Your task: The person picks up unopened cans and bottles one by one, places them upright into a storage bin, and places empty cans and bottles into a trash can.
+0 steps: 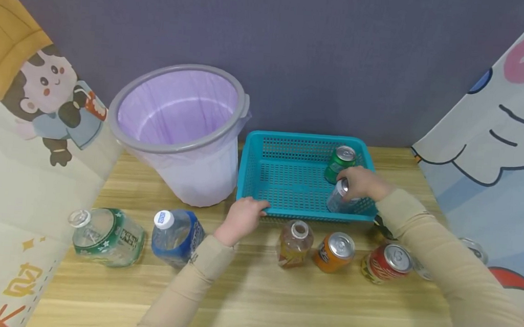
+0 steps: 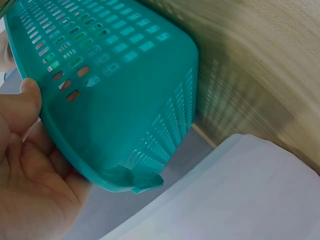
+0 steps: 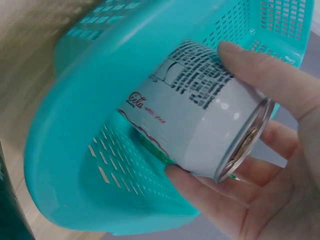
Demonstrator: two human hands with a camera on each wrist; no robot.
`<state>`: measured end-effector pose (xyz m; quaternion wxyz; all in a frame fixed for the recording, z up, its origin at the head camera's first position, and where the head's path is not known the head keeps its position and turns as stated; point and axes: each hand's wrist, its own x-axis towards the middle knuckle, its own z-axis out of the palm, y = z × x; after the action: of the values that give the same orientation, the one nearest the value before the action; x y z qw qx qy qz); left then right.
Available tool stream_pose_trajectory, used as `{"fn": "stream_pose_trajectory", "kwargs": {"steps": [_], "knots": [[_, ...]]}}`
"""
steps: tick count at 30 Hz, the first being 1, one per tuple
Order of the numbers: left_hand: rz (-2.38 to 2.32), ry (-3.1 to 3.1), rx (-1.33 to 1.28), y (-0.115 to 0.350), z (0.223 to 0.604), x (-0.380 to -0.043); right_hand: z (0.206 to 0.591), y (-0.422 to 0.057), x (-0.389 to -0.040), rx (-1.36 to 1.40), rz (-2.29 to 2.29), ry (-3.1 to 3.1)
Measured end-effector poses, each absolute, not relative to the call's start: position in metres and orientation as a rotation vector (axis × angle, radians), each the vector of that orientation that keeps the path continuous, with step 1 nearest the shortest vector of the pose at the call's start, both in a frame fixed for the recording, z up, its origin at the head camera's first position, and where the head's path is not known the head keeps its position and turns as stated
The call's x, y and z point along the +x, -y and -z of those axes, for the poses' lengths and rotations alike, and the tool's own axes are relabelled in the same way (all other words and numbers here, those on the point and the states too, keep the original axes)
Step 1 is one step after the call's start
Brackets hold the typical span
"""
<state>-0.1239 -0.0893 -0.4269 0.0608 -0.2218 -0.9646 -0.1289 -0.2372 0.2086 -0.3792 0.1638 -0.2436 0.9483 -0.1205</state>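
The silver can [image 3: 200, 115] is hanging or standing inside the teal basket [image 1: 245, 177], toward its near right corner; whether its base is touching the floor, I cannot tell. The right hand [image 1: 363, 183] is gripping it, thumb on one side and fingers curling round the other. A loose release could be tipping it against the green can [image 1: 338, 165], which is standing just beyond it. The left hand [image 1: 245, 216] is pinching the basket's near rim (a steadying hold, I judge), yet pulling there could be dragging the basket toward the orange can [image 1: 328, 256] and the clear bottle [image 1: 293, 247]. The right sleeve [image 1: 439, 254] is crossing close to the red can [image 1: 383, 265], so a low withdrawal could be toppling it, and it is partly hiding a dark item [image 1: 384, 227]. Leftward, the lined bin [image 1: 196, 179] is standing beside the basket, with the blue-labelled bottle [image 1: 177, 241] and green-labelled bottle [image 1: 113, 236] nearer the person.
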Motion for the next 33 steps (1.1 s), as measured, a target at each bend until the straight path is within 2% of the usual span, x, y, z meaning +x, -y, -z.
{"fn": "stream_pose_trajectory", "kwargs": {"steps": [26, 33], "knots": [[0.392, 2.911, -0.676, 0.0894, 0.4248, -0.1216, 0.3834, -0.2081, -0.2396, -0.682, 0.346, -2.755], [0.429, 2.899, -0.683, 0.0896, 0.4267, -0.1218, 0.3745, -0.203, -0.2342, -0.646, 0.318, -2.705]]}}
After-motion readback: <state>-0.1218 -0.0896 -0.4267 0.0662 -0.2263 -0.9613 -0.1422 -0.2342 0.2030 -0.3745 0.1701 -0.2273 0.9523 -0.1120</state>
